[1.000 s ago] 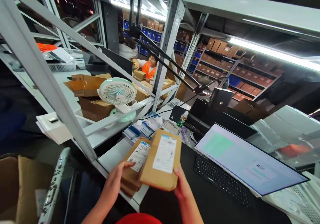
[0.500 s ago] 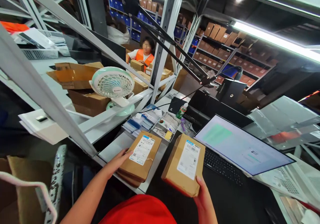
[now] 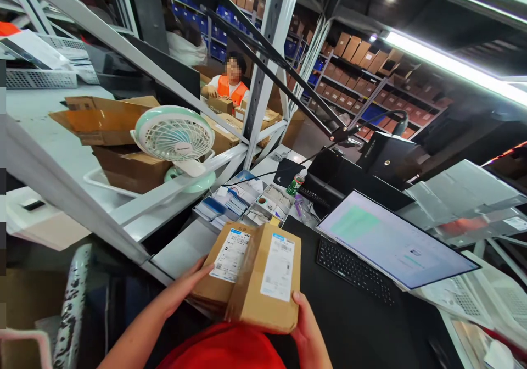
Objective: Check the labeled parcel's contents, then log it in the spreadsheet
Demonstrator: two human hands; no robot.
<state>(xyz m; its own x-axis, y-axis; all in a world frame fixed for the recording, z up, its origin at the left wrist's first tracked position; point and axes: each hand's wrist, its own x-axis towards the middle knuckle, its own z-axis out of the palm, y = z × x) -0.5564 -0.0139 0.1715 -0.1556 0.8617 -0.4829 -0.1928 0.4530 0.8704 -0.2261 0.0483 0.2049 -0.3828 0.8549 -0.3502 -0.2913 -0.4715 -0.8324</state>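
A labelled cardboard box (image 3: 269, 281) is held by my right hand (image 3: 307, 325) at its lower right corner, thumb on the side and the other fingers mostly hidden. It is tilted and overlaps the right part of another labelled cardboard box (image 3: 216, 289), which lies on top of a stack at the desk's left edge. My left hand (image 3: 187, 288) grips the left edge of that stacked box, with its thumb by the white label. The lower part of the stack is mostly hidden.
A monitor (image 3: 395, 237) and a black keyboard (image 3: 354, 270) stand to the right. Behind the boxes are organiser trays (image 3: 247, 204) and a green bottle (image 3: 297, 182). A fan (image 3: 177, 138) sits on the frame at left. A co-worker (image 3: 231, 86) in an orange vest is beyond.
My right hand has brought its box leftward, against and partly over the stacked box. My left hand stays on the stack. The view has shifted slightly.
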